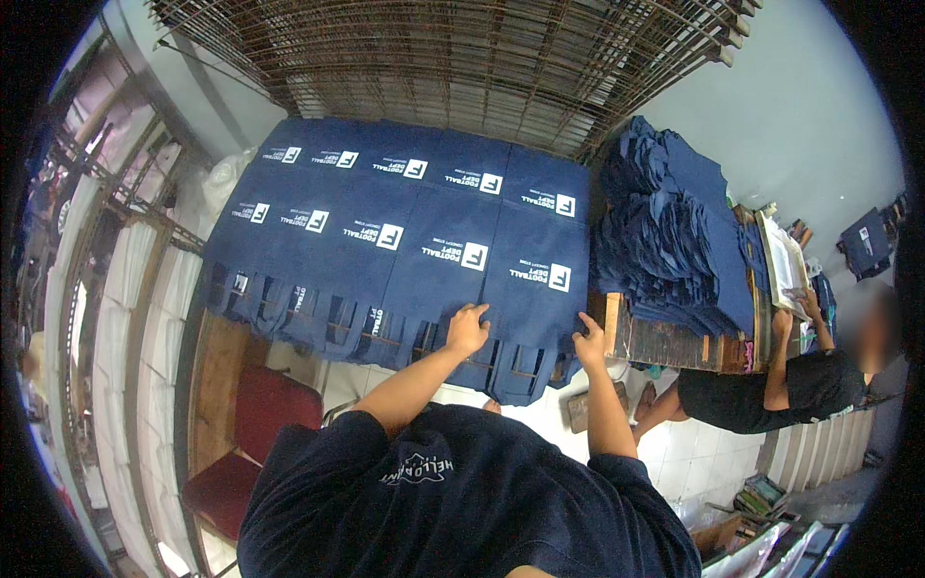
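Rows of navy fabric pieces [352,197] with white prints lie side by side on a rack-like surface before me. At the near right lies one printed navy fabric piece [525,303]. My left hand [468,329] is at its near left corner, fingers curled and closed on the cloth. My right hand [590,339] is at its near right corner, index finger and thumb at the edge; its other fingers are folded in. Below the near edge, other navy pieces [515,371] hang in layers, partly showing their prints.
Overhead hangs a stack of rusty wire racks [453,58]. To the right, a heap of navy fabric [665,231] rests on a wooden table [665,342]. A co-worker [761,395] handles a white-faced frame [785,255] there. A dark red chair [275,414] stands at the left.
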`<state>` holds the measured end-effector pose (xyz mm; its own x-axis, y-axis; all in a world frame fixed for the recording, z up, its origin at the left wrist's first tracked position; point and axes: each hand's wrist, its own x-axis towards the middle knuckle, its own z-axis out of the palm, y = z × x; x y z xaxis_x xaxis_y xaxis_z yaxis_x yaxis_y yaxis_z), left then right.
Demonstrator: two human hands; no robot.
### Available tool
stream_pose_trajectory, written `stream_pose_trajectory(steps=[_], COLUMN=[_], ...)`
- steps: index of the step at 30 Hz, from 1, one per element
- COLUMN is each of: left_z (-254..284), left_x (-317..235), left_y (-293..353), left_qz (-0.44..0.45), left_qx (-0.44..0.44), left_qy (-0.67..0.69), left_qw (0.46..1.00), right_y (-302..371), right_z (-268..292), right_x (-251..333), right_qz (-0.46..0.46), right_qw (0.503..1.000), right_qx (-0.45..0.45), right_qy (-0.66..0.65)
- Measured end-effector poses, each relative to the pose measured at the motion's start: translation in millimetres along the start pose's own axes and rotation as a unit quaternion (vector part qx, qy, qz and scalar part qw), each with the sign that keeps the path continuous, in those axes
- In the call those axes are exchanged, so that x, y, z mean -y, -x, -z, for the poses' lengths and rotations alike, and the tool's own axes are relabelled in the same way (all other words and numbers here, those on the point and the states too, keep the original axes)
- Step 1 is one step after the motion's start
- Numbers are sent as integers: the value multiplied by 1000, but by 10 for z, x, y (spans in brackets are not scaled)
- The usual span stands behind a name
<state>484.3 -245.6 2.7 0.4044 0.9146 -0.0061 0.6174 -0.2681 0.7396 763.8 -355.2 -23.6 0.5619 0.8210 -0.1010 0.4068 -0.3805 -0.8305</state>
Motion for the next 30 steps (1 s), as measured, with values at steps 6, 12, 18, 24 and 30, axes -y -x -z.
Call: stream_pose_trajectory(steps=[6, 12, 18, 24, 30], left_z=[51, 58, 70, 44, 78], left_x=[-26, -25, -15, -9, -22], left_y=[24, 24, 19, 14, 23], left_qz=[5, 13, 16, 23, 16], left_qx=[0, 7, 14, 16, 35], left_qy=[-4, 4, -4, -2, -9], left_qw=[1000, 1000, 1000, 1000, 999], right_y=[90, 84, 90, 62, 59], right_z=[29, 4, -10, -38, -26], right_x=[262, 192, 188, 139, 203], right_qz=[-46, -21, 12, 11, -18], right_qw=[999, 998, 997, 996, 996], right_qx=[2, -16, -35, -54, -54], right_qy=[29, 54, 62, 70, 73])
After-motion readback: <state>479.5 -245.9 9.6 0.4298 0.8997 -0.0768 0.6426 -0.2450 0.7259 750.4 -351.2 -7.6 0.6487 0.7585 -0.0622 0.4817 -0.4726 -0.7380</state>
